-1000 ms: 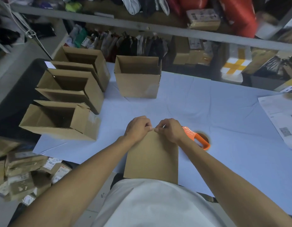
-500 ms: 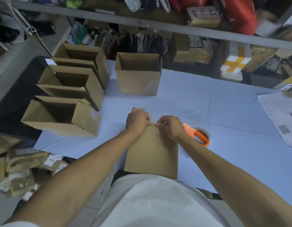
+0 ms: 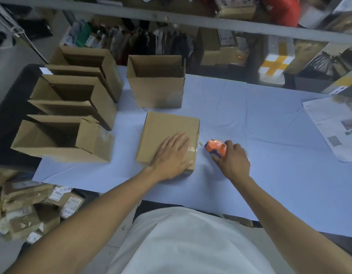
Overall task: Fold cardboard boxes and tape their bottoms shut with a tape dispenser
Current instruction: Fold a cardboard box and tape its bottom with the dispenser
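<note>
Nearest, at lower centre of the frame, the person's two bare arms reach out over the blue-covered table (image 3: 250, 119). The left hand (image 3: 172, 155) lies flat with its fingers spread wide on the upturned bottom of the box (image 3: 167, 133) at centre frame, pinning the closed flaps; a shiny patch by the fingertips looks like tape at the box's right edge, though blur keeps me from being sure. Just right of the box, the right hand (image 3: 233, 158) is wrapped around the orange tape dispenser (image 3: 215, 148), which sits low on the table close beside the box. I judge this as the taping step: the next move calls for bringing the dispenser onto the flap seam and drawing it across while the flat hand holds the flaps shut. Beyond, a finished open box (image 3: 156, 89) stands upright at upper centre, and three more open boxes (image 3: 72, 107) line the left side. Half a second ago both hands were pinching the near end of a flat piece of cardboard and the dispenser lay untouched; now the box is formed, set bottom-up farther out, and the dispenser is in hand.
</note>
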The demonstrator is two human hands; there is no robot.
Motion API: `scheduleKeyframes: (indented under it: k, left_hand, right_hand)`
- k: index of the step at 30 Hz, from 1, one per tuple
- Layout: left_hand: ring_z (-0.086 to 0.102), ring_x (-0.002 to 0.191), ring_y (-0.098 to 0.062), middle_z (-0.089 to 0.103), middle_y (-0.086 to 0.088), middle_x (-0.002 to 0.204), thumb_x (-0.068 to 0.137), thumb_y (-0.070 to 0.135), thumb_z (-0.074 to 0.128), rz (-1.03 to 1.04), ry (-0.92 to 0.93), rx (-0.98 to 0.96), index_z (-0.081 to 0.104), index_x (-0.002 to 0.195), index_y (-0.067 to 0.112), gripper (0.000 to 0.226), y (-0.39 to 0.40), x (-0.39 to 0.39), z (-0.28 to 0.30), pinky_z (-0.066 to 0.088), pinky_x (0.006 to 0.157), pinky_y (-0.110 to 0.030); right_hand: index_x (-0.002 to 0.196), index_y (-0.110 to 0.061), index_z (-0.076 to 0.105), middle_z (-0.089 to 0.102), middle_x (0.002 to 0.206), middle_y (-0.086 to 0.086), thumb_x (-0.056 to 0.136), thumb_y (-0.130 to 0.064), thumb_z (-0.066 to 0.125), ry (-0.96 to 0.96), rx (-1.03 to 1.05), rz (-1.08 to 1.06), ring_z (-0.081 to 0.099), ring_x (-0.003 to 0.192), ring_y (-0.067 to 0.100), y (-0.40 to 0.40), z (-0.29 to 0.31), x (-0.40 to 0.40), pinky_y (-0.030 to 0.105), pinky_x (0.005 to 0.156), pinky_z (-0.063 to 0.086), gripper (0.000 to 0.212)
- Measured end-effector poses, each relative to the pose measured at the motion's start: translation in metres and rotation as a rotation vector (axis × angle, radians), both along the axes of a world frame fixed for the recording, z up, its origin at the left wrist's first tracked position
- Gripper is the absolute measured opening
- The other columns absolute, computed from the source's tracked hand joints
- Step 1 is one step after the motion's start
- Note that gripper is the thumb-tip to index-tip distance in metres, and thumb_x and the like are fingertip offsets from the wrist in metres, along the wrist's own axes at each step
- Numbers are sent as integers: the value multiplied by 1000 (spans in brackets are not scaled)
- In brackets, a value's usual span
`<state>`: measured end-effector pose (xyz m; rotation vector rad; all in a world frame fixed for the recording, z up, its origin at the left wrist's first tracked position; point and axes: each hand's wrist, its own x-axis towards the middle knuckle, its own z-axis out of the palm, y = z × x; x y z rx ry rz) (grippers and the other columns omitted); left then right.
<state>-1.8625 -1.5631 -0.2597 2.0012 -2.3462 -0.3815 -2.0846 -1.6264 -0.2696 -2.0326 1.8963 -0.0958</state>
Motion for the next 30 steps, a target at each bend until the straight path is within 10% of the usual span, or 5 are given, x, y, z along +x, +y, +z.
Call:
scheduleKeyframes:
  k: [6, 13, 18, 25, 30]
  left_hand:
    - [19, 145, -23, 26, -4, 158, 90, 51, 53, -38, 88, -30, 32, 150, 16, 72, 6, 6, 4, 13, 117, -35]
    - [56, 111, -28, 63, -7, 118, 95, 20, 51, 416, 643, 129, 60, 120, 6, 30, -47, -13, 36, 45, 96, -38]
    - [57, 79, -20, 62, -8, 83, 100, 20, 49, 488, 994, 380, 63, 85, 5, 25, -66, -21, 46, 49, 84, -38]
    - [68, 74, -9, 72, 3, 78, 99, 11, 54, 643, 1464, 594, 69, 89, 11, 18, -68, -15, 48, 56, 69, -22]
    - [68, 75, -14, 70, -7, 82, 90, -8, 57, 756, 1356, 575, 68, 92, 6, 17, -67, -15, 46, 56, 64, -22]
  right_hand:
    - [145, -24, 37, 56, 125, 4, 90, -8, 54, -79, 55, 212, 54, 111, 29, 2, 3, -21, 33, 68, 47, 59]
    - [120, -49, 43, 65, 92, -20, 76, -60, 67, -410, 223, 143, 64, 75, 5, -9, 54, -17, 31, 60, 56, 52]
    - [111, -42, 48, 63, 90, -20, 71, -59, 76, -285, 146, 320, 61, 77, 4, -13, 58, -14, 27, 65, 53, 52]
    - [116, -40, 50, 62, 95, -21, 72, -53, 81, -348, 114, 363, 61, 82, 3, -20, 62, -21, 17, 66, 47, 55]
    - [118, -36, 54, 64, 98, -17, 71, -43, 82, -339, 111, 417, 62, 85, 12, -24, 63, -23, 29, 72, 53, 56]
